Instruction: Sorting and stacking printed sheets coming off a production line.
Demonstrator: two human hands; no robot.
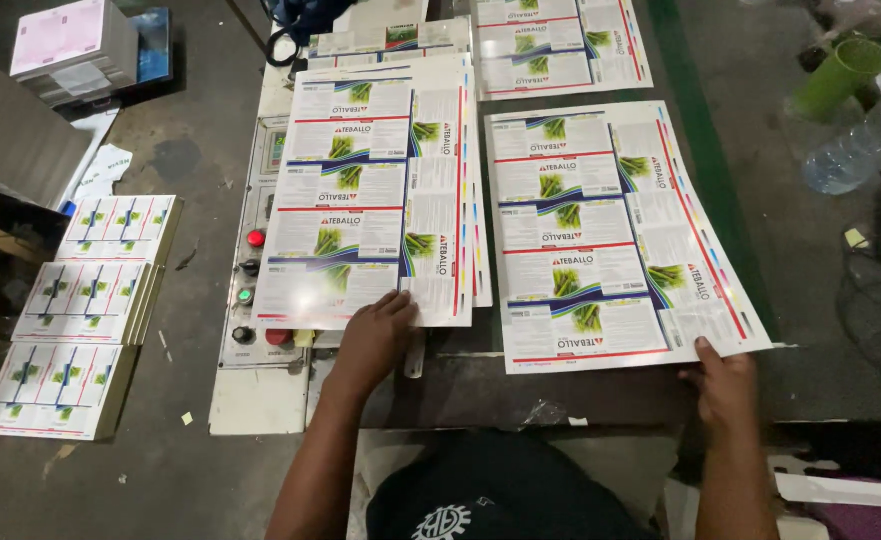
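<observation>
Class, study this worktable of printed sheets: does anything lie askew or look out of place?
Yes. The right sheet lies skewed, its far end turned left, and its near right corner juts past the table edge by the right hand. The left stack, under the left hand, partly covers the button panel.

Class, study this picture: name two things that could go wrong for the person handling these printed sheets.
The right sheet overhangs the table edge under the right hand, so it might slide off. The left hand presses a sheet pile lying over the control panel's buttons, so one could be pushed accidentally.
</observation>
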